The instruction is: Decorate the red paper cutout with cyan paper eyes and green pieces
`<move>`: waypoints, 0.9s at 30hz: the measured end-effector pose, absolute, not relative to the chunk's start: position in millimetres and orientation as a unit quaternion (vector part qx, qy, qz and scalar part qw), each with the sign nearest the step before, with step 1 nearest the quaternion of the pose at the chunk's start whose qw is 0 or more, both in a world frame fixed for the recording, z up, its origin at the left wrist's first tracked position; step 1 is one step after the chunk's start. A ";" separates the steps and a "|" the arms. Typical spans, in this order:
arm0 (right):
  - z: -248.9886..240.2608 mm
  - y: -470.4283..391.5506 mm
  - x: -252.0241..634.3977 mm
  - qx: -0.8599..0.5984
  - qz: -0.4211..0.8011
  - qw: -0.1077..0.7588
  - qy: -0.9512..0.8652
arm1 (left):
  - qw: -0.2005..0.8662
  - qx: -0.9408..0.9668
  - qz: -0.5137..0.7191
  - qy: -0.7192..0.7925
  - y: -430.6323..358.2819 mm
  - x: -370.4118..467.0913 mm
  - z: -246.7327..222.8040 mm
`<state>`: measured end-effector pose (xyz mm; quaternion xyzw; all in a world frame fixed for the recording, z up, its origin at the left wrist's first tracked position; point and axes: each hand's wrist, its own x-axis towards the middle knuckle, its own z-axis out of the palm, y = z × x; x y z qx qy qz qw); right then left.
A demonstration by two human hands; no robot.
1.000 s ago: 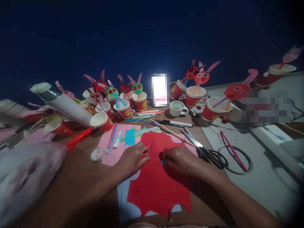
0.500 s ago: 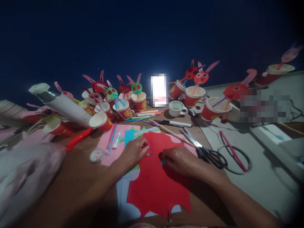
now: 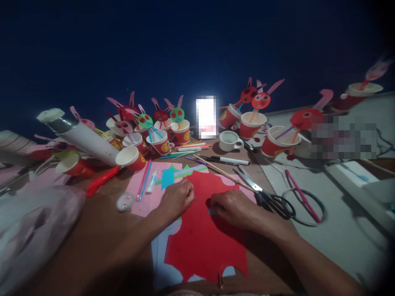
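A red sheet of paper [image 3: 206,246] with scalloped, cut-out edges lies in front of me on top of other coloured sheets. My left hand [image 3: 178,196] is closed over its upper left part, fingers curled down. A tiny blue speck shows beside those fingers; whatever they hold is hidden. My right hand [image 3: 233,205] is closed at the sheet's upper right, and a small blue paper piece [image 3: 211,211] peeks out at its fingertips. Black-handled scissors [image 3: 262,193] lie partly spread just beyond the right hand. A blue paper strip [image 3: 168,178] rests past the left hand.
Paper cups with rabbit-like paper faces [image 3: 159,142] line the back. Pens [image 3: 225,159], a white mug [image 3: 230,141], a glue tube [image 3: 151,182], a tape roll [image 3: 125,202] and a red marker-like object [image 3: 101,181] lie around. A plastic bag [image 3: 37,234] sits at left.
My left hand has turned and lowered slightly, its fingers curling into a fist over where small blue scraps lay on the red paper. The right hand has barely moved.
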<state>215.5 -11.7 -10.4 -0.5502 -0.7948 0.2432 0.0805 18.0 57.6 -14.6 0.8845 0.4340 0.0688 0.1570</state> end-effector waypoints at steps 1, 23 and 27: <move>-10.4 -11.6 215.4 -0.550 0.243 0.081 -0.795 | 0.163 0.884 0.074 0.432 57.6 16.1 -13.3; -10.7 -13.8 215.5 -0.554 0.242 0.073 -0.793 | 0.219 0.896 0.031 0.384 36.6 11.7 -6.1; -9.2 -13.2 215.1 -0.556 0.246 0.069 -0.791 | 0.255 0.881 0.044 0.395 38.5 7.4 -1.9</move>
